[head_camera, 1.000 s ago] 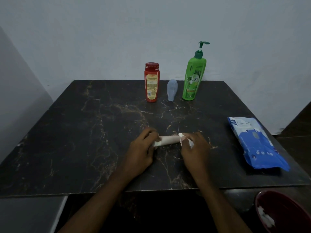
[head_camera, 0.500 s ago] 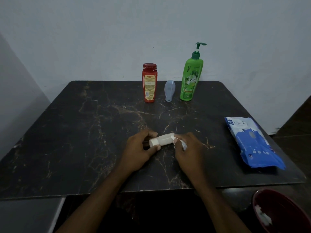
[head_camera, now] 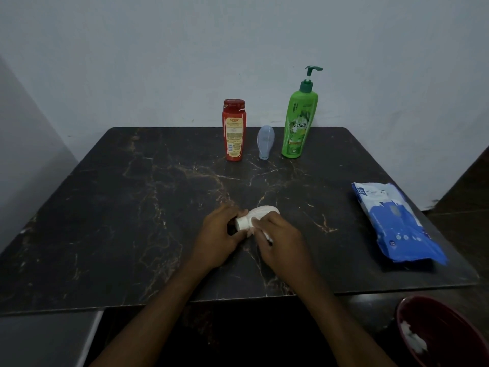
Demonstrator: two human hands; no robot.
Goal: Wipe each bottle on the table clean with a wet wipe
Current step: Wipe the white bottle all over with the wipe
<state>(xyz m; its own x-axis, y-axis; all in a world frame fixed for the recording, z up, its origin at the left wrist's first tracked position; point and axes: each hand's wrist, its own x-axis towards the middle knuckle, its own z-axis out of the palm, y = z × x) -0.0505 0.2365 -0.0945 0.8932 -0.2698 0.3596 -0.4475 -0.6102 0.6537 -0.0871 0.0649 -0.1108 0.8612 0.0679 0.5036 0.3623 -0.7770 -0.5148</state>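
Observation:
A small white bottle lies low over the dark marble table, its cap end pointing toward me. My left hand grips the cap end. My right hand holds a white wet wipe against the bottle's side; most of the wipe is hidden under the fingers. At the back of the table stand a red bottle, a small pale blue bottle and a tall green pump bottle.
A blue and white pack of wet wipes lies at the table's right edge. A dark red bin with used white wipes sits on the floor at the lower right. A pale wall rises behind the table.
The white bottle has turned from lying crosswise to pointing its cap toward me. My right hand with the wipe has slid along it toward the cap end.

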